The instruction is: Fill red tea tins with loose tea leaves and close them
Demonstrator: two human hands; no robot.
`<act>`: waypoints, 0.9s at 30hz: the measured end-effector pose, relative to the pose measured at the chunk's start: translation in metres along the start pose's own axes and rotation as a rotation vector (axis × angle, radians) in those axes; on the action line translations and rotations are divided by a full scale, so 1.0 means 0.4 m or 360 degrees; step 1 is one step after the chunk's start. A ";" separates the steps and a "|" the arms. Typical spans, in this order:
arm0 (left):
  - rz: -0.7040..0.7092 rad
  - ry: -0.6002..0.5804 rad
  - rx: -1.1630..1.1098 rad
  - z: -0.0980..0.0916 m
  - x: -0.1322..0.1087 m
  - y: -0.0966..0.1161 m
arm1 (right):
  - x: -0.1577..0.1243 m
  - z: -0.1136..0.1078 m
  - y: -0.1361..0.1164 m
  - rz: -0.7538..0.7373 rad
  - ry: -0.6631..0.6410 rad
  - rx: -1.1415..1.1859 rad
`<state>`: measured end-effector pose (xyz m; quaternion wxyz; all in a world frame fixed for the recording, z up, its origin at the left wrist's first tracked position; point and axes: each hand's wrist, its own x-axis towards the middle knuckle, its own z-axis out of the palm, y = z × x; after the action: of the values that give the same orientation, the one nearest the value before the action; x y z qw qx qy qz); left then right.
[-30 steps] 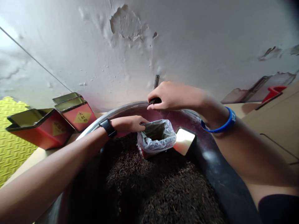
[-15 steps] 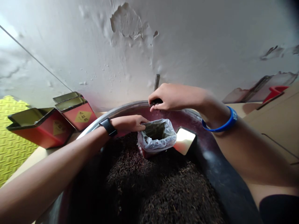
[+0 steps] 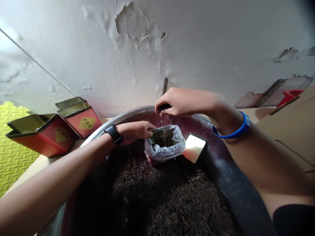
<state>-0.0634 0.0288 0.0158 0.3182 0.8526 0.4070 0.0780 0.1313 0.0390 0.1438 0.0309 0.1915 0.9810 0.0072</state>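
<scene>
A red tin lined with a clear plastic bag (image 3: pixel 165 153) stands on loose dark tea leaves (image 3: pixel 192 203) inside a large round metal basin (image 3: pixel 128 114). My left hand (image 3: pixel 139 129) pinches the tin's lined rim at its left corner. Above the tin's mouth, my right hand (image 3: pixel 169 102) is curled around a clump of tea leaves. Some leaves are falling from its fingers into the bag. A shiny, bright square scale or lid (image 3: pixel 195 148) lies just right of the tin; I cannot tell which.
Open red tins with yellow labels, a larger one (image 3: pixel 46 137) and a narrower one (image 3: pixel 86 123), stand left of the basin. Beyond them lies a yellow foam mat (image 3: pixel 12 131). A peeling white wall (image 3: pixel 98 49) rises behind. A red object (image 3: pixel 290 96) and cardboard (image 3: pixel 290 127) are at right.
Tea leaves now pour from my right hand into the lined tin, where before only a few specks showed below the fingers. Both hands stay almost in place.
</scene>
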 end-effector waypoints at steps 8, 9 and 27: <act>0.0126 -0.0057 -0.0104 -0.006 -0.008 0.006 | -0.001 -0.003 0.000 -0.0018 0.0037 -0.0004; 0.0124 -0.0060 -0.0116 -0.006 -0.008 0.008 | -0.001 -0.003 0.000 -0.0013 0.0030 0.0004; -0.0023 0.0014 -0.0010 0.001 0.004 -0.002 | 0.007 0.003 0.011 0.0017 0.0150 -0.0014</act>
<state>-0.0627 0.0301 0.0150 0.3198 0.8483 0.4142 0.0808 0.1303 0.0442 0.1426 -0.0147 0.1961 0.9803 0.0207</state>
